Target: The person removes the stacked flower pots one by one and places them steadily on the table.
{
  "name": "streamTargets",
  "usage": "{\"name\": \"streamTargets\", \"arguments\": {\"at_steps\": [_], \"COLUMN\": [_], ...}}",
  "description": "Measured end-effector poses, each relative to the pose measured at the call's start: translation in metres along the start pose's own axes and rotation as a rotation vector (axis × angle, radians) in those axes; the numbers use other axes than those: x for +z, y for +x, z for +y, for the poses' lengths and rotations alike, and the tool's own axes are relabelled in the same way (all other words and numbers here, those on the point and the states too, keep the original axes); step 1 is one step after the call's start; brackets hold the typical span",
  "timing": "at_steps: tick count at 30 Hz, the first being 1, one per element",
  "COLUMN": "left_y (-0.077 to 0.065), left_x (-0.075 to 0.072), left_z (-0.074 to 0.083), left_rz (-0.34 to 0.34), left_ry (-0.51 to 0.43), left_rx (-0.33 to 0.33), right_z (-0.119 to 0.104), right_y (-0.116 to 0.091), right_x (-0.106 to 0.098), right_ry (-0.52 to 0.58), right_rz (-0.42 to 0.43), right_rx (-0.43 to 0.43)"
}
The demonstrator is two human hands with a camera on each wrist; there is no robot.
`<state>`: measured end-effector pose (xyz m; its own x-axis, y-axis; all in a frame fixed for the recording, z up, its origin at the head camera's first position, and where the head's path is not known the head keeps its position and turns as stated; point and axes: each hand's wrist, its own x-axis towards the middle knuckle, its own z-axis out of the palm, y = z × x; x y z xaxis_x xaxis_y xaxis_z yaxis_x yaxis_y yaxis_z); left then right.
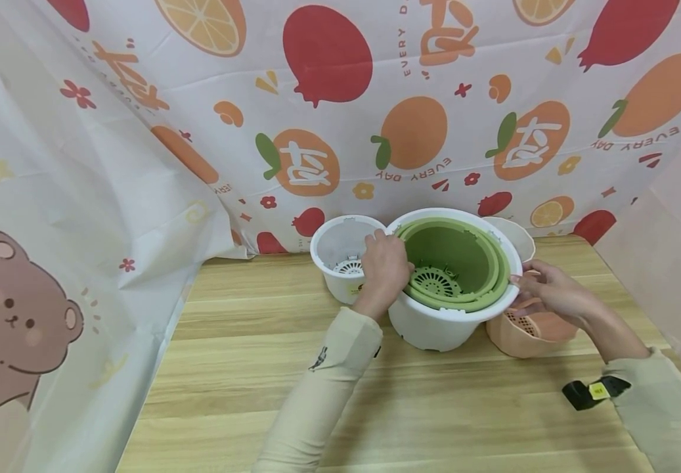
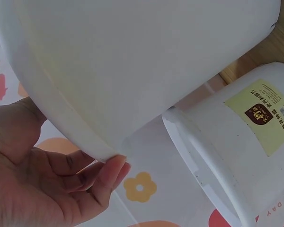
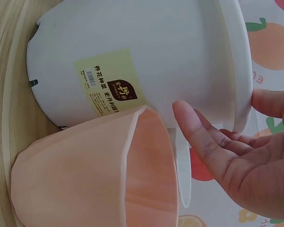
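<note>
A large white flowerpot (image 1: 429, 328) stands on the table, with green flowerpots (image 1: 452, 253) nested inside it. My left hand (image 1: 386, 264) holds its rim on the left side; in the left wrist view the fingers (image 2: 111, 177) curl at the rim's edge. On the opposite side my right hand (image 1: 553, 293) has the rim between thumb and fingers, as the right wrist view shows. A label (image 3: 111, 82) is stuck to this pot's wall. Beside my left hand is a smaller white flowerpot (image 1: 337, 284); a peach flowerpot (image 1: 511, 338) stands below my right hand.
Partly hidden behind the large pot is another white container (image 1: 517, 236). A fruit-print sheet (image 1: 352, 151) hangs close behind the pots. Pale sheeting (image 1: 109, 263) borders the wooden table (image 1: 245, 394) on the left.
</note>
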<state>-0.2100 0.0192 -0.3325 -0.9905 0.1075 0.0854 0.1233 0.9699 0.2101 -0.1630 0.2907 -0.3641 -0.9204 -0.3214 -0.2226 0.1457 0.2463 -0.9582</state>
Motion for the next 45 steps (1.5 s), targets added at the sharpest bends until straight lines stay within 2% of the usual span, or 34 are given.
{"name": "streamTargets", "arguments": {"at_steps": [7, 16, 27, 39, 45], "left_y": [0.000, 0.000, 0.001, 0.001, 0.002], "left_x": [-0.002, -0.003, -0.008, -0.009, -0.007], "left_z": [-0.002, -0.007, -0.010, -0.013, -0.013], "left_rz": [-0.003, 0.005, -0.055, -0.069, -0.070], "left_ry": [-0.019, -0.057, -0.073, -0.103, -0.082], "left_rx": [0.019, 0.014, -0.004, -0.002, -0.002], "right_z": [0.000, 0.001, 0.001, 0.001, 0.001], "right_y": [0.000, 0.000, 0.000, 0.000, 0.000], "right_x": [0.000, 0.000, -0.001, -0.001, -0.001], "right_ry": [0.013, 0.015, 0.014, 0.021, 0.020], "right_rz": [-0.001, -0.004, -0.006, 0.000, 0.004], "right_rx": [-0.003, -0.004, -0.006, -0.002, 0.000]}}
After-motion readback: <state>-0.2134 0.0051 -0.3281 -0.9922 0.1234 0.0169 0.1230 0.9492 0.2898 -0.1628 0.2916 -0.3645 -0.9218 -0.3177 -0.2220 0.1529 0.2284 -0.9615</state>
